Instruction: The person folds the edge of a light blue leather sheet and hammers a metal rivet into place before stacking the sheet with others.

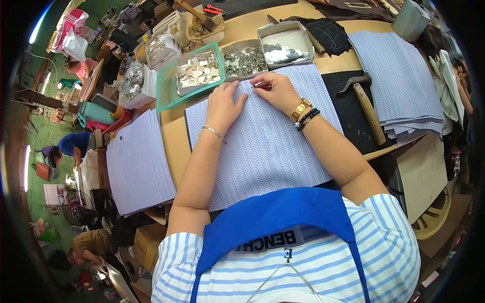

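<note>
Reaching forward, my right hand (pixel 278 93) pinched a small thing (pixel 256 86); my left hand (pixel 222 107) rested open on the sheet (pixel 268 151).

Pale blue herringbone sheet (pixel 268 146), slightly rippled, spread on tan table (pixel 173 146)

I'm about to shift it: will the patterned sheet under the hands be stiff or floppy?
Probably somewhat floppy: the sheet shows gentle waves across its surface. Likely light too, since the similar stack at right shows thin-edged layers.

Pale-blue herringbone sheet (pixel 268 146), teal-green basket (pixel 165 86)
</note>
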